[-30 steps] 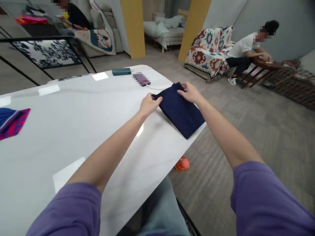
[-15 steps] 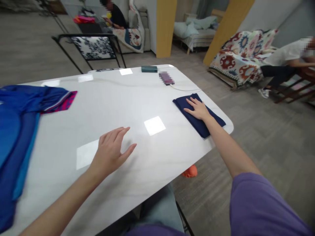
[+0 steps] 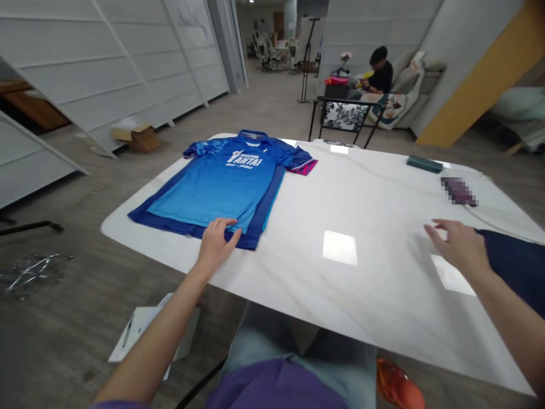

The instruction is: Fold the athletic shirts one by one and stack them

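Note:
A blue sports shirt (image 3: pixel 221 182) with white lettering lies spread on the white table (image 3: pixel 374 307), over a darker blue layer (image 3: pixel 170 225) that shows along its edges. My left hand (image 3: pixel 218 243) is at the shirt's near hem, thumb and fingers apart. Whether its fingertips touch the cloth, I cannot tell. My right hand (image 3: pixel 457 241) hovers above the table at the right, fingers loosely bent and apart, holding nothing. Just beyond its wrist lies a folded dark navy cloth (image 3: pixel 513 267), cut off by the picture's edge.
At the far right of the table are a dark green case (image 3: pixel 424 164) and a blurred phone (image 3: pixel 458 190) with a cable. A chair (image 3: pixel 346 115) stands behind the table. Further back a person (image 3: pixel 380 74) sits on a sofa. A cardboard box (image 3: pixel 140 139) sits on the floor.
My view has swung left, bringing the whole shirt into sight. My right hand has come off the folded navy cloth. My left hand has moved over to the shirt's hem.

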Action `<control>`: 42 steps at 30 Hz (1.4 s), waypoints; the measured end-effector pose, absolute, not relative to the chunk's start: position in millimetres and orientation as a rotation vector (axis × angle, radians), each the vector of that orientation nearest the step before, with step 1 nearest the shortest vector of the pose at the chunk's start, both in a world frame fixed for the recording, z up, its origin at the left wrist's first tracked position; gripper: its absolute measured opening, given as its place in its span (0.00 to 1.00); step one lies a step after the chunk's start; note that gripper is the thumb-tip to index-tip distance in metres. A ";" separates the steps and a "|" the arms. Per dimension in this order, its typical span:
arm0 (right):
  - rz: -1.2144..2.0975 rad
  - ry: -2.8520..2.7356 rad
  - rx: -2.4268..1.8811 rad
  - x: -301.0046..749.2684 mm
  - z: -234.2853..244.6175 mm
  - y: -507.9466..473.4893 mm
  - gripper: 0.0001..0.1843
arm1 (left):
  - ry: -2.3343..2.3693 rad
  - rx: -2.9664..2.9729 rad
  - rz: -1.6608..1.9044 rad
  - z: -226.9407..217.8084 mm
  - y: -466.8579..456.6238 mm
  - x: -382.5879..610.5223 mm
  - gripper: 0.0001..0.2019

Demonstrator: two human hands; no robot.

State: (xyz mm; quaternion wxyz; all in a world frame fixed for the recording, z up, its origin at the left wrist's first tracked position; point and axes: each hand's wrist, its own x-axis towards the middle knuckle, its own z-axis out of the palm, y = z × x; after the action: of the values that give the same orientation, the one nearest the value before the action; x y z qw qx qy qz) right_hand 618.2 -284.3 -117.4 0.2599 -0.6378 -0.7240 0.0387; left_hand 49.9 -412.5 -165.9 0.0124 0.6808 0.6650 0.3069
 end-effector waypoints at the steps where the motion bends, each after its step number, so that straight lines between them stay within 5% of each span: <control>1: 0.126 -1.996 -1.713 598.2 -120.0 -276.4 0.30 | 2.100 2.125 0.940 -167.5 -406.4 41.6 0.18; 11: 0.226 -2.290 -1.588 391.8 -147.0 -87.3 0.21 | 1.954 2.290 0.943 -190.2 -377.3 30.0 0.12; 17: 0.132 -2.213 -1.792 280.4 -148.8 25.1 0.34 | 1.919 2.237 1.130 -189.8 -373.3 23.0 0.05; 20: 0.066 -2.241 -1.859 270.5 -151.3 40.2 0.23 | 1.910 2.211 1.231 -185.4 -373.4 22.4 0.04; 31: 0.331 -1.891 -1.690 331.7 -117.7 -7.7 0.18 | 1.633 2.421 1.296 -141.2 -415.2 69.1 0.06; 36: 0.649 -1.621 -1.629 432.4 -125.5 -83.2 0.11 | 1.212 2.446 1.073 -127.5 -460.4 161.4 0.04; 42: 0.718 -1.245 -1.665 596.9 -161.5 -198.3 0.18 | 0.728 2.429 0.688 -142.5 -529.3 307.9 0.03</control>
State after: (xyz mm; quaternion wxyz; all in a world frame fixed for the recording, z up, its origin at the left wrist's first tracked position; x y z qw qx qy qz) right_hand 596.9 -198.3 -161.5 0.4538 -0.6746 -0.5042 0.2910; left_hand 307.9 -529.3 -142.5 0.2544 0.8940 0.2680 0.2534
